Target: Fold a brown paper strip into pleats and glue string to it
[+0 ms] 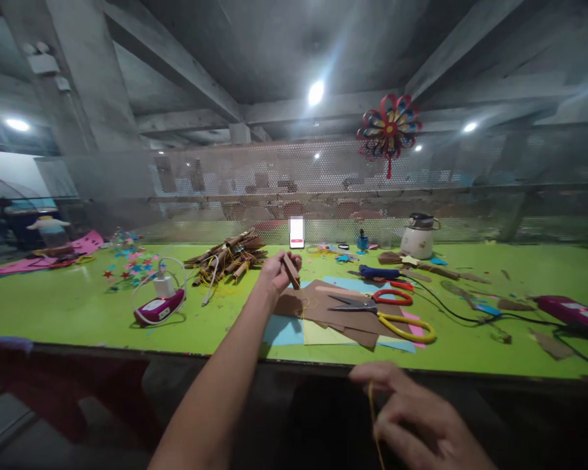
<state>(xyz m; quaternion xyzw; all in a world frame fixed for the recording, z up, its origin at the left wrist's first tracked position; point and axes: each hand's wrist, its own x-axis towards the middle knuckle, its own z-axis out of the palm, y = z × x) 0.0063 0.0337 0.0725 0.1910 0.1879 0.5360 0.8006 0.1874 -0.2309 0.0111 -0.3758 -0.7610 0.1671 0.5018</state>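
My left hand [274, 271] is closed around a narrow rolled piece of brown paper [291, 270] above the table. A yellow string [372, 408] is pinched in my right hand [414, 418], low in front of the table's near edge; the string hangs down out of view. Below and right of my left hand lie brown paper sheets [340, 326] over blue, yellow and pink ones. A thin yellow loop of string [310, 305] rests on the brown sheets. Scissors [355, 304] with one red and one yellow handle lie open across them.
A pile of brown paper rolls [230, 258] with yellow string sits left of centre on the green table [215, 333]. Around it are paper stars [134, 261], a purple power strip [161, 307], a phone [296, 232], a blue-handled corded tool [378, 271] and a white jug [417, 238].
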